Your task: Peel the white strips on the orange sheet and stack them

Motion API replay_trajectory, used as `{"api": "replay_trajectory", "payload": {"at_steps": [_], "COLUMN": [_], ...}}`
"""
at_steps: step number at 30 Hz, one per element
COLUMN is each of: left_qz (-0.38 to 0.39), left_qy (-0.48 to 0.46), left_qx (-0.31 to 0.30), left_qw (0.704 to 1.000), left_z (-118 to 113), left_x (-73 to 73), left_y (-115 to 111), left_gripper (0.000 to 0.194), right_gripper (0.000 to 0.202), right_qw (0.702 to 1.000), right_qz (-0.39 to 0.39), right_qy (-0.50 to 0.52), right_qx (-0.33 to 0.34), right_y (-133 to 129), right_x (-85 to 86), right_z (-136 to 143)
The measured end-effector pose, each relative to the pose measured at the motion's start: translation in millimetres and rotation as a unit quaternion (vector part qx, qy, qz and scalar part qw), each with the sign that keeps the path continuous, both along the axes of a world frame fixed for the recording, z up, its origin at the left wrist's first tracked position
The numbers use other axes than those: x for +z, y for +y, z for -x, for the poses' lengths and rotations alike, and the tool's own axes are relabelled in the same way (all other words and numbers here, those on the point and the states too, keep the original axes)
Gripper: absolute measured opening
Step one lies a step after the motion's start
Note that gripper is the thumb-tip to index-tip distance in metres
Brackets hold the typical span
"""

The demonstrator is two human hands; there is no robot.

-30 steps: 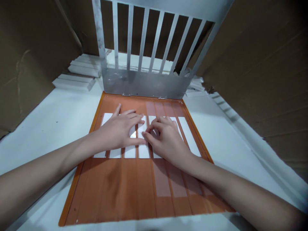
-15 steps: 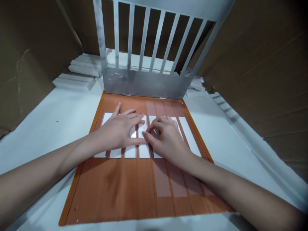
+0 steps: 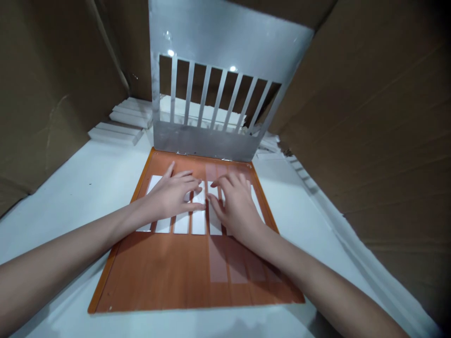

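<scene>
An orange board [image 3: 151, 277] lies in front of me, with a row of white strips [image 3: 199, 223] set side by side across its middle. My left hand [image 3: 176, 195] rests over the left strips, fingers spread, its thumb and fingertips on the strip near the centre. Just to its right, my right hand [image 3: 234, 199] hovers over or touches the right strips, thumb and index finger apart with nothing between them. Both hands hide parts of the row. Pinkish translucent strips [image 3: 219, 263] run along the board's right half, underneath the white ones.
A slotted metal frame [image 3: 225, 42] stands upright, hinged to the board's far edge. Stacks of white strips [image 3: 116, 134] sit at the back left, with more white pieces [image 3: 269, 145] at the back right. Brown cardboard walls [image 3: 369, 117] enclose the white table [image 3: 88, 188].
My right thumb and index finger have parted and shifted right, off the central strip. My left hand stays on the strips. The camera view has tilted up, showing more of the metal frame.
</scene>
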State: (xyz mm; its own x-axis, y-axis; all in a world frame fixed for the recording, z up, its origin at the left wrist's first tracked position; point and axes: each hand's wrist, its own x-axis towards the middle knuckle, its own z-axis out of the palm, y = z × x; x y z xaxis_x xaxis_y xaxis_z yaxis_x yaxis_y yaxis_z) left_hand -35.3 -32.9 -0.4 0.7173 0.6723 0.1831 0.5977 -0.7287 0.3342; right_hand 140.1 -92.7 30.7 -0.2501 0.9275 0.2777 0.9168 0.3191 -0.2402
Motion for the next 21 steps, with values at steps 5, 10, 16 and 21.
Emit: {"api": "replay_trajectory", "payload": {"at_steps": [5, 10, 16, 21], "left_qz": [-0.035, -0.073, -0.113, -0.128], "left_qy": [-0.010, 0.007, 0.037, 0.056], "left_qx": [0.015, 0.000, -0.011, 0.052], "left_qw": [0.999, 0.997, 0.993, 0.989], "left_z": [-3.7, -3.5, -4.7, -12.7], "left_x": [-0.5, 3.6, 2.1, -0.2], "left_y": [-3.5, -6.5, -0.4, 8.8], "left_gripper": [0.027, 0.031, 0.043, 0.041], "right_gripper": [0.022, 0.026, 0.022, 0.024], "right_qw": [0.981, 0.975, 0.970, 0.966], "right_qz": [0.035, 0.003, 0.001, 0.015], "right_qy": [-0.027, -0.032, -0.087, -0.101], "right_qx": [0.191, 0.219, 0.228, 0.237], "right_y": [-41.1, -52.4, -51.2, -50.5], "right_x": [0.6, -20.7, -19.2, -15.5], "right_z": [8.7, 10.5, 8.7, 7.9]}}
